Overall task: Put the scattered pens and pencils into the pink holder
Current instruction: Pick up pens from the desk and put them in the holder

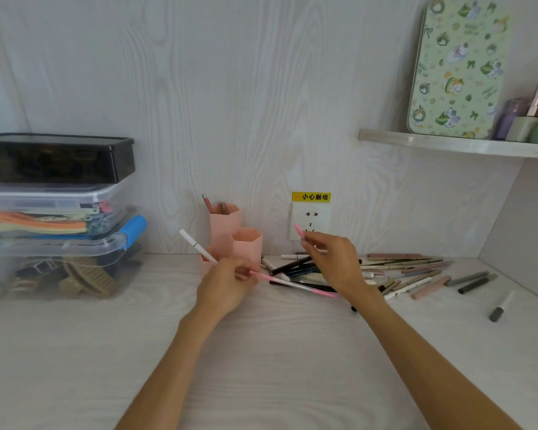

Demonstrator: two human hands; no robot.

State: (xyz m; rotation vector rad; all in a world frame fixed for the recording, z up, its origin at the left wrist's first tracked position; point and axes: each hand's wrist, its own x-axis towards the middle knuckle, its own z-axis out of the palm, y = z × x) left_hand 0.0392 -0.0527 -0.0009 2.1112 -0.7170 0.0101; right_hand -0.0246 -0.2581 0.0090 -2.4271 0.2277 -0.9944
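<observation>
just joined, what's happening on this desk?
A person is tidying pens into the pink holder at the back of the desk. The left hand holds a white pen right beside the holder, and the right hand pinches a pink pen lifted above the pile of loose pens. One or two pens already stand in the holder's rear cup; most are not yet collected.

I'm at a desk nook in a home, likely a bedroom or dorm: a pale wood-grain desktop (pixel 75 352) and matching back panel with a wall socket (pixel 310 220), stacked clear storage boxes (pixel 53 225) of odds and ends, and a small shelf (pixel 448 145) holding a patterned tin (pixel 457 69).
</observation>
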